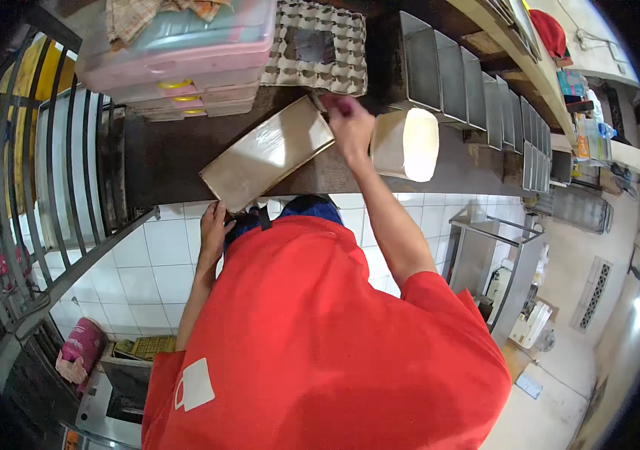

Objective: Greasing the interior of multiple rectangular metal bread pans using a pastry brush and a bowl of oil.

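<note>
A rectangular metal loaf pan lies at a slant on the dark worktop, its inside pale and shiny. My left hand grips its near left corner, at the worktop's front edge. At the far right end of the pan, my right hand has its fingers curled over the end wall; the fingertips are slightly blurred. Close to the right of that hand stands a cream-coloured stack of what looks like paper liners, its right face very bright.
Behind the pan lies a grey cardboard egg tray with a dark square piece on it. A pink plastic drawer unit with a cloth on top stands left. Several empty loaf pans line the right. Black metal bars rise at far left.
</note>
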